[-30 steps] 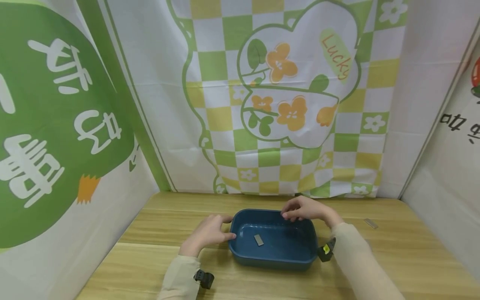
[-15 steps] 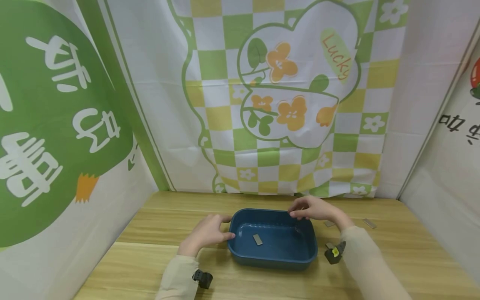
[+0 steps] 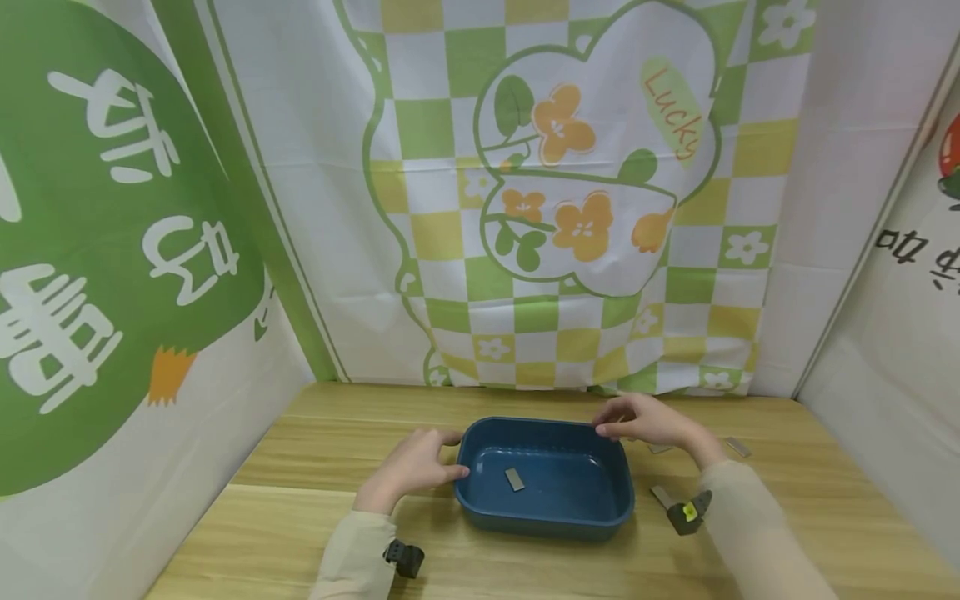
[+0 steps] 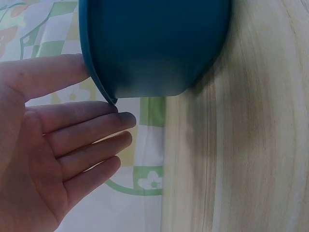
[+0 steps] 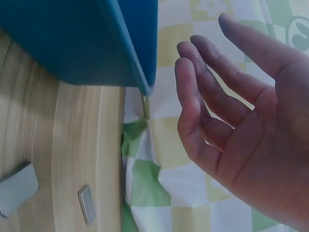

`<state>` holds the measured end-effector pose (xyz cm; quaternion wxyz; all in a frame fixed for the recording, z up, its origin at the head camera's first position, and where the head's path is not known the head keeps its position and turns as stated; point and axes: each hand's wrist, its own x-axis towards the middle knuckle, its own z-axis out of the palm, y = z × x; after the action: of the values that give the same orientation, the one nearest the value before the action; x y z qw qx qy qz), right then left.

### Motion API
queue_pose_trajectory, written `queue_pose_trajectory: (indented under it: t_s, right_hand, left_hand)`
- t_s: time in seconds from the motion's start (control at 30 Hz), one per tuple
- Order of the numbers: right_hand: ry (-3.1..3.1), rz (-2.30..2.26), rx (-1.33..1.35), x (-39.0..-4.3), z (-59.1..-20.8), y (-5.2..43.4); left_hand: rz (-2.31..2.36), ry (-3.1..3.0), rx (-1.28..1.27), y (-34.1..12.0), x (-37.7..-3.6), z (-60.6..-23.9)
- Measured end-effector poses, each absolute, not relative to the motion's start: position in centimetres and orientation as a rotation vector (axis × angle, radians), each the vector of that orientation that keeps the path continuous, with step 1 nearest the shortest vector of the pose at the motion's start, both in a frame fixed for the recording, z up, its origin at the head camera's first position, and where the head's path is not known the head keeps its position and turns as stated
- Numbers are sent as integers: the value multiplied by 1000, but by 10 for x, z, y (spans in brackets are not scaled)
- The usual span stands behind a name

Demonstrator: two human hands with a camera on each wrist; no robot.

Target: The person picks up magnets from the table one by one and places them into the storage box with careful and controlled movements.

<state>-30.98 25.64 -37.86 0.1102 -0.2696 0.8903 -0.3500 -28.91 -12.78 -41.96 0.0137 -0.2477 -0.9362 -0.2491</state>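
Nothing is being gripped by either hand. Going from the left of the blue tub (image 3: 543, 479), w/ the tub as landmark: the left hand (image 3: 414, 468) is being held against the tub's left wall, fingers (image 4: 91, 130) straight & relaxed, thumb and index tip just touching the rim; nothing is being clasped. Inside the tub, near the middle of its floor, a small grey metal piece (image 3: 514, 479) is lying flat. The right hand (image 3: 651, 421) is being held over the tub's far right corner, fingers (image 5: 203, 72) loosely spread, nothing being pinched; contact w/ the rim can't be told. Right of the tub, three more grey pieces (image 3: 662, 497) are lying on the wooden table (image 3: 247, 533), one just beside the tub, the other two further off.
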Motion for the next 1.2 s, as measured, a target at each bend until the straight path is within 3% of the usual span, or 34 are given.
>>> queue_pose_trajectory:
  t_s: [1.2]
  right_hand:
    - [2723,-1105,-699,-299,-398,323]
  left_hand:
    - [-767,-2898,-784,-127,-288,-418]
